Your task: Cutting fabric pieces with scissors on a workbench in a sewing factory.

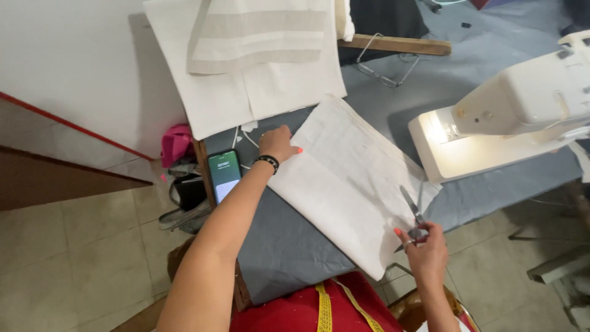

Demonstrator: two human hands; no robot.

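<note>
Scissors (413,209) in the right hand (426,246), fingers curled shut through the handles, blades parted and pointing away from me over the near edge of a folded cream cloth (347,184). I see the blade tips lying over the cloth, though I cannot tell whether they bite into it. The cloth lies slantwise on the grey-covered surface (276,240), stretched between my two hands.

The left hand (278,142) is flat and spread on the cloth's far corner, palm down, pressing it to the surface (a dark beaded band sits on that wrist). Just to the left of that wrist lies a phone (224,174) with its screen lit, close to the surface's edge.

Beyond the left hand, more cream fabric pieces (246,61) are stacked and hang over the far edge. Beyond the right hand stands a white sewing machine (510,117), its lamp glowing on its base, near the cloth's right edge. Farther off between the two hands, a pair of spectacles (384,67) rests beside a wooden ruler (396,44). Below both hands, close to my body, a yellow measuring tape (324,307) lies over red clothing.
</note>
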